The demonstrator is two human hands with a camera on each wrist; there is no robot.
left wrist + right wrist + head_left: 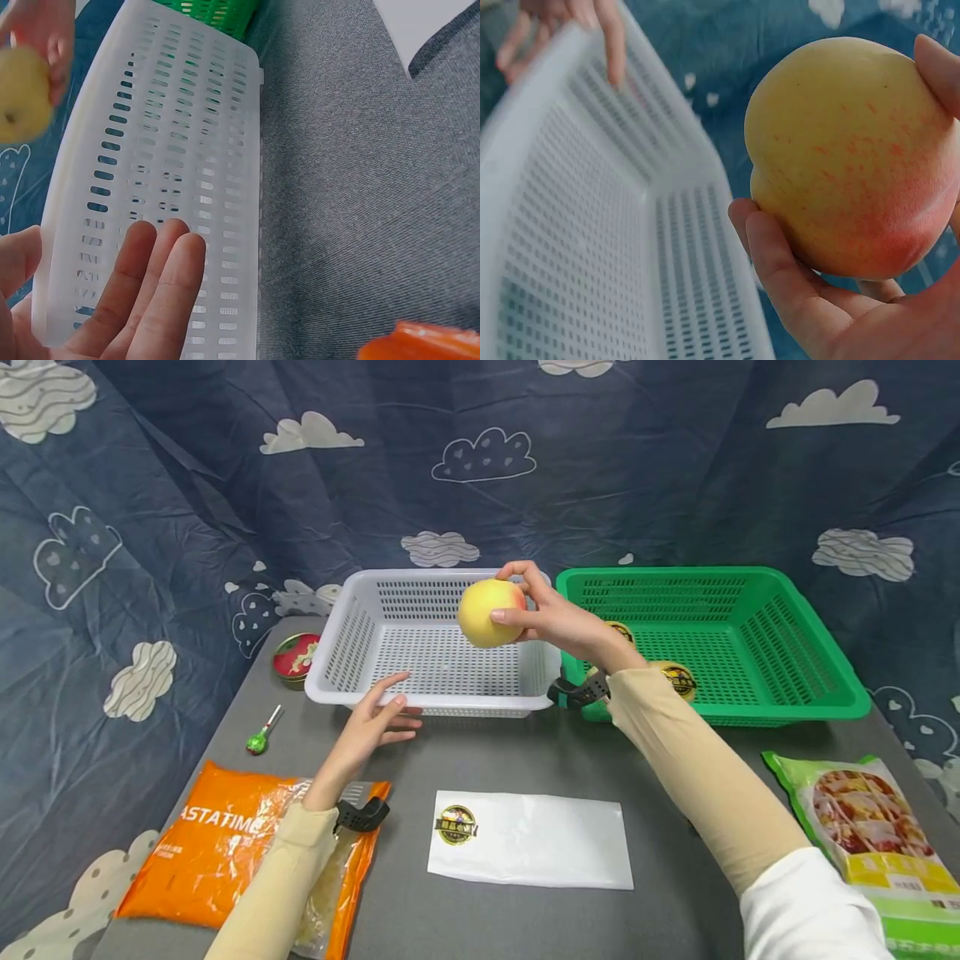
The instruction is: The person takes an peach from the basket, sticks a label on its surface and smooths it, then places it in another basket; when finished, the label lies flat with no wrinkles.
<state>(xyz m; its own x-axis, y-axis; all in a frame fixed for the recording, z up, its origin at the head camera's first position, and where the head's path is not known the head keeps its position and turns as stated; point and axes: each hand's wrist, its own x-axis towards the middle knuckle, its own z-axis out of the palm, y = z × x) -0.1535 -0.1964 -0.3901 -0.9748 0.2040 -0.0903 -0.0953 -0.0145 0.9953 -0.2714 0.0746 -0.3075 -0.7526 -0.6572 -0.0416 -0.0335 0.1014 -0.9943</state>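
A yellow peach [483, 614] with a red blush is held up over the white basket [429, 700] in my right hand [558, 618]. In the right wrist view, the thumb and fingers grip the peach [847, 157] from both sides. My left hand [367, 731] is at the front left of the white basket, fingers spread and relaxed, holding nothing. The left wrist view shows its fingers [180, 277] in front of the basket's perforated wall [172, 135]. No items show in the visible part of the white basket.
To the right stands a green basket [795, 706] with round gold-and-black-labelled items [677, 681] inside. A white labelled sheet [540, 843] lies in front. An orange bag [217, 835], a lollipop [258, 742] and a round tin [295, 658] are left; a green food bag [877, 827] is right.
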